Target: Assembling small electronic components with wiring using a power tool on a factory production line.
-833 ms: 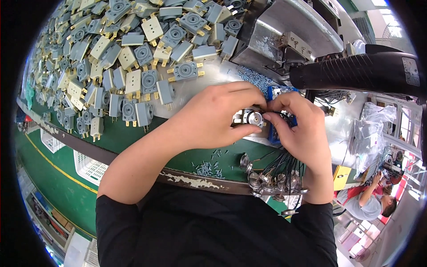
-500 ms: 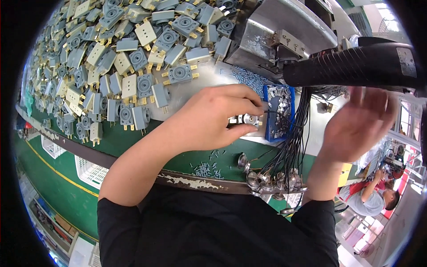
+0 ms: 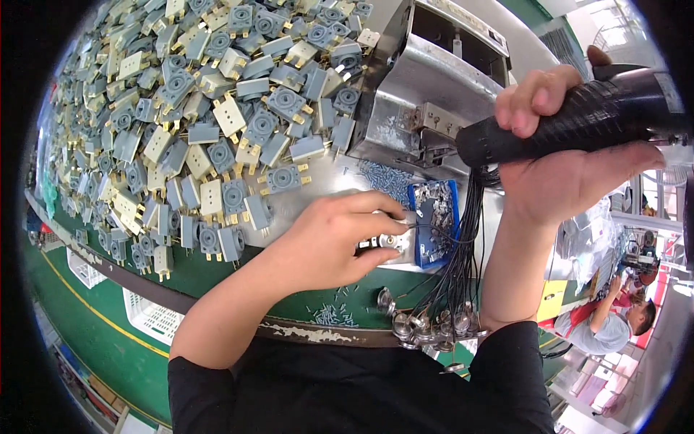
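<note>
My left hand (image 3: 329, 239) is closed in a pinch on a small silvery metal part (image 3: 391, 241), with thumb and fingers on either side of it. A dark wire runs from beside it toward the black wires (image 3: 473, 224). My right hand (image 3: 543, 181) is wrapped round a black tape-bound power screwdriver (image 3: 585, 119), which lies sideways at the right. Its tip does not show. Just right of my left fingers sits a blue tray (image 3: 454, 210) of small metal pieces. Round metal discs (image 3: 426, 325) hang at the near ends of the wires, by the table's edge.
A large heap of grey and cream switch-like blocks (image 3: 231, 119) with brass tabs covers the left and back. Loose screws (image 3: 387, 181) lie behind the tray, more screws (image 3: 332, 312) near the front edge. A metal fixture (image 3: 405, 94) stands behind. A co-worker (image 3: 603, 325) sits far right.
My right hand has risen and moved left onto the screwdriver and closed round it. My left hand still pinches the metal part. The view has shifted, so the table sits lower.
</note>
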`<action>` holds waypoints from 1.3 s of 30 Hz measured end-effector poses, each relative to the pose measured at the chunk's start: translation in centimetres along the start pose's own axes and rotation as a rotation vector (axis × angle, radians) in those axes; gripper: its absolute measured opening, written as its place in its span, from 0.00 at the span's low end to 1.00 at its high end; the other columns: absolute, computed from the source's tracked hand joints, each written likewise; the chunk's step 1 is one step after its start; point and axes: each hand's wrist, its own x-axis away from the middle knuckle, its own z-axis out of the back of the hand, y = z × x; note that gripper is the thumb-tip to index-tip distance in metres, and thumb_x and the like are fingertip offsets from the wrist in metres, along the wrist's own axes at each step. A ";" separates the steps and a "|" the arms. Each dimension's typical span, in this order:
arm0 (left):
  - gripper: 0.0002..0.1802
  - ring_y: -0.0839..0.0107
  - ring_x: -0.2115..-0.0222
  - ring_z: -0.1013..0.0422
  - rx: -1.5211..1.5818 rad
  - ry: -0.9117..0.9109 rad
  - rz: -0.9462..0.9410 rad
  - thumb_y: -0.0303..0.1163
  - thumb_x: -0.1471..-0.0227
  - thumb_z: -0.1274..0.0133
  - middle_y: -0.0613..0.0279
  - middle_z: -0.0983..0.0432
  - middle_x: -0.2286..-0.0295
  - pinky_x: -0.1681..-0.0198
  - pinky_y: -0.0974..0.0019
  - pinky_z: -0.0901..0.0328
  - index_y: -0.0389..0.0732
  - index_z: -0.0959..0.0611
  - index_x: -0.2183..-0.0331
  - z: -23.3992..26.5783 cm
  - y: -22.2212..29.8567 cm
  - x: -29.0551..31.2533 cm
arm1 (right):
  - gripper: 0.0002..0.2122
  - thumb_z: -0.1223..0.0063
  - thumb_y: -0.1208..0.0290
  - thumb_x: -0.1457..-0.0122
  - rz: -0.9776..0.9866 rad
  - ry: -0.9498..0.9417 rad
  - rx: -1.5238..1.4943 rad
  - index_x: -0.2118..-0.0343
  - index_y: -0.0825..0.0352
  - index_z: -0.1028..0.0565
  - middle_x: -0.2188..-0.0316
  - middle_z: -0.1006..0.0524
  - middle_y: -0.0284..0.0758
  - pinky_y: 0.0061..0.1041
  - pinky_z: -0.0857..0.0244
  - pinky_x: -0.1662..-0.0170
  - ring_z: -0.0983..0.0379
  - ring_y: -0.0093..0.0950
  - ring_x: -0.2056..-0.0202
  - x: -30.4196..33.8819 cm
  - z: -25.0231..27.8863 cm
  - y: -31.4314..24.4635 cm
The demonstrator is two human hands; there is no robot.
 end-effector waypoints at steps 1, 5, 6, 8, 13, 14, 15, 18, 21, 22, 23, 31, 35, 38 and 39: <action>0.17 0.54 0.56 0.19 -0.002 -0.002 0.003 0.24 0.56 0.29 0.53 0.17 0.56 0.55 0.58 0.24 0.36 0.13 0.60 0.0 0.0 -0.1 | 0.52 0.68 0.16 0.45 0.008 0.046 0.057 0.37 0.66 0.38 0.72 0.31 0.35 0.33 0.36 0.69 0.33 0.28 0.75 -0.3 -0.1 -0.2; 0.17 0.54 0.56 0.19 0.002 -0.001 0.005 0.24 0.56 0.30 0.53 0.17 0.56 0.55 0.58 0.24 0.36 0.13 0.60 0.1 0.0 -0.2 | 0.53 0.69 0.15 0.47 0.025 0.183 0.225 0.39 0.66 0.37 0.74 0.31 0.34 0.33 0.38 0.69 0.34 0.28 0.77 -0.9 -0.7 -0.3; 0.17 0.54 0.56 0.19 0.001 0.001 0.001 0.24 0.56 0.30 0.53 0.17 0.56 0.55 0.58 0.24 0.36 0.13 0.60 0.1 0.0 -0.2 | 0.52 0.69 0.15 0.47 0.038 0.236 0.285 0.40 0.67 0.37 0.75 0.31 0.34 0.33 0.38 0.70 0.34 0.28 0.77 -0.9 -1.2 0.0; 0.17 0.54 0.56 0.19 0.001 0.005 -0.001 0.24 0.56 0.30 0.53 0.17 0.56 0.55 0.58 0.24 0.36 0.13 0.60 0.2 -0.1 -0.2 | 0.52 0.68 0.15 0.46 0.050 0.287 0.344 0.40 0.67 0.37 0.76 0.31 0.34 0.34 0.38 0.70 0.34 0.28 0.78 -1.0 -1.3 0.3; 0.17 0.54 0.56 0.19 0.001 -0.005 -0.007 0.24 0.56 0.30 0.53 0.17 0.56 0.54 0.58 0.24 0.36 0.13 0.61 0.2 -0.1 -0.3 | 0.50 0.68 0.17 0.45 0.094 0.304 0.356 0.40 0.67 0.37 0.75 0.30 0.34 0.34 0.37 0.72 0.34 0.28 0.78 -1.0 -1.0 0.7; 0.17 0.54 0.56 0.19 0.001 -0.005 -0.008 0.24 0.56 0.30 0.53 0.17 0.56 0.54 0.58 0.24 0.36 0.13 0.61 0.2 -0.1 -0.3 | 0.50 0.68 0.17 0.45 0.094 0.304 0.356 0.40 0.67 0.37 0.75 0.30 0.34 0.34 0.37 0.72 0.34 0.28 0.78 -1.0 -1.3 0.7; 0.17 0.54 0.57 0.19 -0.004 -0.004 -0.007 0.24 0.56 0.30 0.53 0.17 0.56 0.54 0.57 0.24 0.36 0.13 0.61 0.2 -0.1 -0.3 | 0.50 0.68 0.17 0.44 0.102 0.339 0.378 0.41 0.67 0.37 0.75 0.30 0.35 0.34 0.37 0.72 0.34 0.29 0.79 -1.0 -1.8 0.8; 0.17 0.54 0.57 0.19 -0.011 -0.002 -0.004 0.25 0.56 0.30 0.54 0.17 0.56 0.54 0.57 0.24 0.36 0.12 0.61 0.2 -0.1 -0.2 | 0.49 0.68 0.17 0.44 0.099 0.347 0.366 0.42 0.66 0.36 0.75 0.29 0.35 0.34 0.37 0.72 0.33 0.29 0.79 -1.0 -1.8 0.9; 0.17 0.54 0.57 0.19 -0.012 -0.002 -0.004 0.25 0.56 0.30 0.54 0.17 0.56 0.54 0.58 0.24 0.37 0.12 0.60 0.2 -0.1 -0.2 | 0.48 0.67 0.17 0.45 0.093 0.318 0.347 0.43 0.65 0.36 0.75 0.29 0.35 0.34 0.36 0.72 0.33 0.29 0.78 -1.0 -1.7 0.8; 0.17 0.54 0.57 0.19 -0.012 -0.002 -0.006 0.25 0.56 0.30 0.54 0.17 0.56 0.54 0.58 0.24 0.37 0.12 0.60 0.2 -0.1 -0.3 | 0.48 0.66 0.17 0.45 0.097 0.317 0.361 0.43 0.64 0.36 0.74 0.29 0.35 0.34 0.36 0.72 0.33 0.29 0.78 -1.0 -1.6 0.8; 0.17 0.54 0.57 0.19 -0.013 -0.001 -0.006 0.25 0.56 0.30 0.54 0.17 0.56 0.54 0.58 0.24 0.37 0.12 0.60 0.2 -0.1 -0.2 | 0.48 0.66 0.17 0.45 0.099 0.316 0.361 0.43 0.64 0.36 0.74 0.29 0.35 0.34 0.36 0.72 0.33 0.29 0.78 -1.0 -1.6 0.7; 0.16 0.53 0.57 0.19 0.008 -0.008 0.008 0.26 0.55 0.30 0.53 0.17 0.56 0.54 0.57 0.24 0.36 0.13 0.61 0.0 0.1 -0.1 | 0.49 0.63 0.16 0.47 0.186 0.080 0.065 0.43 0.64 0.36 0.74 0.29 0.34 0.32 0.36 0.71 0.32 0.27 0.78 0.0 -0.2 1.6; 0.16 0.53 0.56 0.19 0.030 0.007 0.017 0.25 0.55 0.30 0.52 0.17 0.56 0.54 0.57 0.24 0.36 0.13 0.61 0.0 -0.4 0.0 | 0.52 0.62 0.16 0.47 0.043 0.239 0.345 0.37 0.65 0.38 0.73 0.30 0.33 0.31 0.36 0.72 0.33 0.26 0.78 0.4 -2.8 0.4; 0.16 0.52 0.57 0.19 0.024 0.027 -0.005 0.25 0.55 0.31 0.52 0.17 0.56 0.54 0.57 0.24 0.36 0.13 0.61 0.0 0.0 0.1 | 0.58 0.60 0.16 0.48 -0.029 0.067 0.219 0.29 0.68 0.47 0.73 0.31 0.33 0.31 0.36 0.75 0.35 0.26 0.81 2.5 -2.3 -2.0; 0.16 0.52 0.57 0.19 0.015 0.019 -0.013 0.25 0.55 0.31 0.52 0.17 0.56 0.54 0.57 0.24 0.36 0.13 0.61 0.0 -0.1 -0.1 | 0.58 0.60 0.16 0.48 -0.044 0.064 0.217 0.29 0.68 0.47 0.73 0.31 0.33 0.31 0.36 0.75 0.35 0.26 0.81 3.2 -2.5 -2.0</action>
